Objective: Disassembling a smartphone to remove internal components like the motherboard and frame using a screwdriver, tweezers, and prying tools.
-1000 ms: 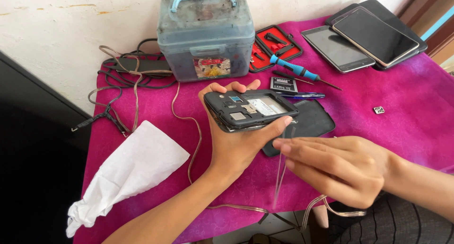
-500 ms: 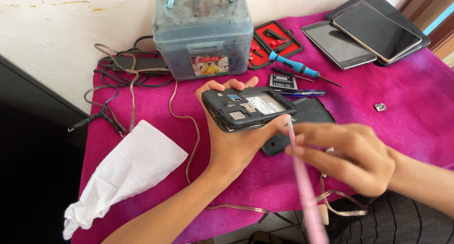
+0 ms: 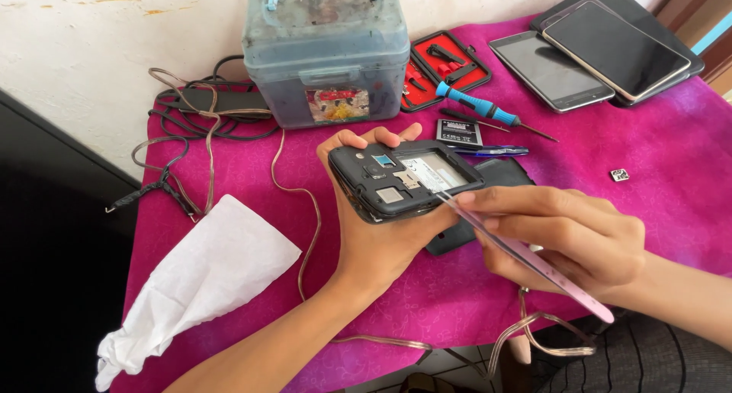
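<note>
My left hand (image 3: 381, 237) holds a black phone (image 3: 404, 178) with its back cover off, the inner frame and empty battery bay facing up. My right hand (image 3: 568, 237) grips pink tweezers (image 3: 526, 256) whose tip rests at the right edge of the phone's battery bay. Under the phone lies its black back cover (image 3: 476, 225) on the magenta cloth (image 3: 671, 157). A phone battery (image 3: 460, 132) lies just beyond the phone.
A blue-grey plastic toolbox (image 3: 328, 54) stands at the back. Beside it are a red tool case (image 3: 446, 67), a blue screwdriver (image 3: 484, 109), and stacked phones and tablets (image 3: 602, 46). Cables (image 3: 191, 126) and a white cloth (image 3: 202, 279) lie left. A small chip (image 3: 619, 175) sits right.
My right hand has lifted the pink tweezers from near the table's front edge and brought the tip to the open phone. The left hand has kept the phone steady.
</note>
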